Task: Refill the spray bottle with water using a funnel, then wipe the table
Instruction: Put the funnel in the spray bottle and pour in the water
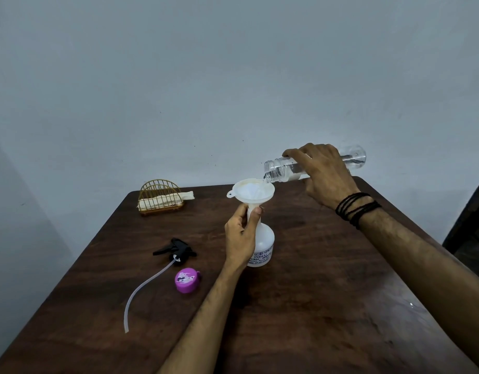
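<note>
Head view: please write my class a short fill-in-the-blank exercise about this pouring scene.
1. The right hand tips a clear ____ over the funnel.
2. The left hand grips the white bottle at its ____.
3. The black sprayer lies on the ____.
4. The lid beside the sprayer is ____.

Missing: bottle; neck; table; purple

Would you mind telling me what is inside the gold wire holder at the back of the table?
A folded cream cloth sits inside the gold wire holder, one end poking out on its right. How many cloths there are cannot be seen through the wires.
</note>
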The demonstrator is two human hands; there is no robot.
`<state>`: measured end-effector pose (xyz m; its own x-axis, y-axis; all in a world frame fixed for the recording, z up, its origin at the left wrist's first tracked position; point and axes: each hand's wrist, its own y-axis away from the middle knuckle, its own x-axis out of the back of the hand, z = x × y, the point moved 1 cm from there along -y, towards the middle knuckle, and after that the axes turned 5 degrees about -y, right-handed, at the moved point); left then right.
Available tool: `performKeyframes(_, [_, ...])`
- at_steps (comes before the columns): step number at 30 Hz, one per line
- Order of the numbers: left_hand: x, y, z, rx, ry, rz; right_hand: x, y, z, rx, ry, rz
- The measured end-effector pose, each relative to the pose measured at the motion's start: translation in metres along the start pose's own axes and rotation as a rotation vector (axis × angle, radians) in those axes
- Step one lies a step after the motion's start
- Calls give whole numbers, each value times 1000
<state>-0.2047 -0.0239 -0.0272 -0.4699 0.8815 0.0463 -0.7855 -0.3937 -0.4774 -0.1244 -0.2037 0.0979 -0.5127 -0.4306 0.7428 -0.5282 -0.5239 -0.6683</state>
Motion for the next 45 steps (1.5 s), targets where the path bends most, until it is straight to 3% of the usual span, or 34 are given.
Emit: performKeyframes(45, [1,0,4,14,-2,-13,10,-9,1,87,90,8])
